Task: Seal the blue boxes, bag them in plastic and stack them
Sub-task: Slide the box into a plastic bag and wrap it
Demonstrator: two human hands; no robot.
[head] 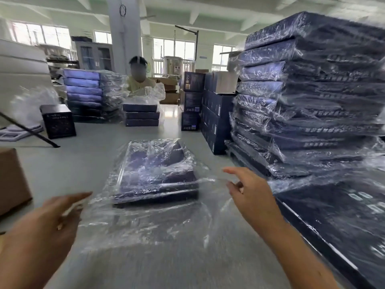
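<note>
The blue boxes lie flat in the middle of the grey table, what looks like two stacked one on the other, already inside a clear plastic bag whose loose open end spreads crumpled across the table on the near side of them. Just right of the boxes, the right hand has its forefinger stretched out while the thumb and other fingers close narrowly on the bag's taut edge, apparently pinching the film, though blur softens the contact. Near the boxes' left corner, the left hand is spread wide with straight fingers, the fingertips at the bag's rim and holding nothing. Right of the boxes rises a tall stack of bagged boxes, with a dark flat box lying nearer along the table edge. Left of the boxes stands a brown carton. Beyond them, three unbagged boxes are piled in front of another person handling plastic, flanked by dark cartons.
</note>
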